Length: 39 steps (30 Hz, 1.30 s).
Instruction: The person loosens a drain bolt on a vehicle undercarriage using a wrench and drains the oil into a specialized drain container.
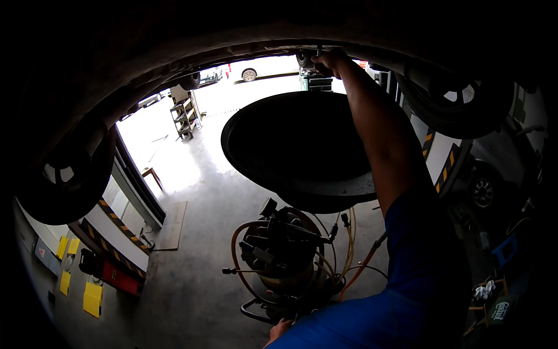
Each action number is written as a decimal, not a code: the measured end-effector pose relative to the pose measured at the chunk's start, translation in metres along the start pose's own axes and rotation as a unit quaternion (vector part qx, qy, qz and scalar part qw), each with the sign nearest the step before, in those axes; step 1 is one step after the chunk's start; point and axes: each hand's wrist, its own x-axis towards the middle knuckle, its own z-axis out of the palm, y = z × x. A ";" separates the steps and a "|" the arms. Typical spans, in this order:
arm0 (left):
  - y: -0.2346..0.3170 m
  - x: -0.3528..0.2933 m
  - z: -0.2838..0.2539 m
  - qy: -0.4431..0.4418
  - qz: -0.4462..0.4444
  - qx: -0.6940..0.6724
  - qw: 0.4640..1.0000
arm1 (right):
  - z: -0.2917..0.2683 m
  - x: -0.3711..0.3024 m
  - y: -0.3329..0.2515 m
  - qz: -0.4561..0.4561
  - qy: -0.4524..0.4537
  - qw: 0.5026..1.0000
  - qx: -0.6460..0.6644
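Observation:
My right hand (331, 63) is raised at the far end of a stretched arm, against the underside of a lifted car (232, 49). Its fingers are closed at the foot of a short, shiny metal shaft (319, 50) that stands up to the underbody. Below that hand is a wide black drain pan (296, 134), its inside too dark to read. Under the pan stands a dark drum-shaped machine (285, 250) with hoses. My left hand (280, 331) shows in part at the lower edge, close to the machine's base; its fingers are mostly hidden.
Wheels (459, 99) of the lifted car hang on both sides. Striped posts (116, 238) flank the bay. A shelf cart (184, 113) stands at the bright doorway. Yellow pieces (92, 299) and a red box (120, 278) are at left; another car (488, 180) is at right.

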 end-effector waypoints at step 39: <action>-0.016 0.011 0.014 0.009 0.011 0.011 1.000 | 0.003 -0.028 -0.010 -0.069 0.021 0.997 0.030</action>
